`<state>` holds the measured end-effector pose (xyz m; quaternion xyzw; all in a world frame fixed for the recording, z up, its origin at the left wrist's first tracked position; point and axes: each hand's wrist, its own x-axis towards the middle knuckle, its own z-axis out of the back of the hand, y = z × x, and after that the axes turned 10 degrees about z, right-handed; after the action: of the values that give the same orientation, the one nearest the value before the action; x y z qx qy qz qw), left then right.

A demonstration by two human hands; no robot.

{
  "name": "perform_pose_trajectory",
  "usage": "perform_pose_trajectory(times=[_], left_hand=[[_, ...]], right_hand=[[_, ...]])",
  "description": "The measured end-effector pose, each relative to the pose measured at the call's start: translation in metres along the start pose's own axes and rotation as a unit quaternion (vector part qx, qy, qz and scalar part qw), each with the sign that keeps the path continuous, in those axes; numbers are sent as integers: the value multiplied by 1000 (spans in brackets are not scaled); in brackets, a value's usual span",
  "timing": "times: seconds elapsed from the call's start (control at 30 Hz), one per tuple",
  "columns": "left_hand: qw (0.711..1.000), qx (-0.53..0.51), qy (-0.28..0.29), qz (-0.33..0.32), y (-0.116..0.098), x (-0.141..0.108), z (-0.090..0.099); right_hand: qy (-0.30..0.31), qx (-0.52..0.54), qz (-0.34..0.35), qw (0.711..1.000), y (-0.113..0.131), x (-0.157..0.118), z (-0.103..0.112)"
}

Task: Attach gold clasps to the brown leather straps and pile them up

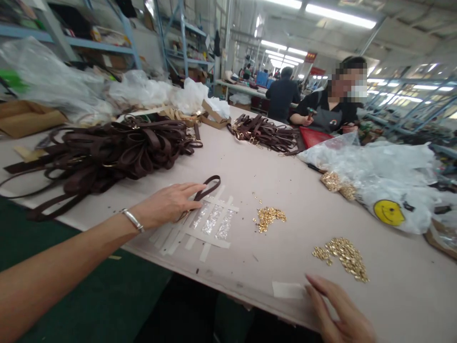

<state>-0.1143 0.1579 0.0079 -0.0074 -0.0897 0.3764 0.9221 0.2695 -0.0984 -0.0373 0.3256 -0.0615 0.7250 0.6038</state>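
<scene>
My left hand [173, 205] is closed on a dark brown strap [210, 186], whose loop sticks out past the fingertips. Beneath and beside it, pale tape strips [216, 242] cross over small clear pieces [211, 221] on the table [271, 257]. At the lower right, my right hand [337, 309] has its fingers apart near a white tape piece [287, 290], with nothing visible in it. Small gold parts lie in one pile [269, 217] at the middle and another pile [344, 257] farther right.
Brown straps [121, 152] are heaped at the left, with more straps [266, 132] at the far edge. Plastic bags [385, 166] line the right side. A person [330, 107] holding a hammer is across the table beside a red tray [314, 137].
</scene>
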Motion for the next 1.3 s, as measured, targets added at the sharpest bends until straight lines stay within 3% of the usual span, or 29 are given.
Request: perform_pose_trajectory(times=[0.03,0.2,0.27,0.33,0.4,0.5,0.6,0.67,0.9,1.13,1.3], left_hand=[[1000,-3,-5,-3,1,0,1],[999,-31,-8,27,-9,-12,8],[991,-102,18,84,-24,-20,17],[961,-212,62,166,-43,-26,26],[899,-347,105,245,-64,-30,32],[754,-563,147,305,-88,-35,31],[611,-700,179,323,-105,-40,22],[565,-735,189,324,-114,-43,14],[517,-779,181,305,-145,-34,-4],[455,-821,180,295,-166,-28,-17],[437,-826,178,308,-174,-29,-19]], right_hand=[[27,18,69,997,4,15,-14],[117,-84,115,983,34,74,-78],[117,-130,112,978,38,81,-93],[105,-148,118,976,36,82,-101],[88,-129,135,979,31,82,-105],[36,-47,109,992,27,81,-100],[12,77,-24,997,31,77,-90],[26,161,-120,979,38,74,-83],[21,377,-283,882,67,62,-67],[7,492,-307,815,79,50,-63],[-9,543,-317,778,81,41,-59]])
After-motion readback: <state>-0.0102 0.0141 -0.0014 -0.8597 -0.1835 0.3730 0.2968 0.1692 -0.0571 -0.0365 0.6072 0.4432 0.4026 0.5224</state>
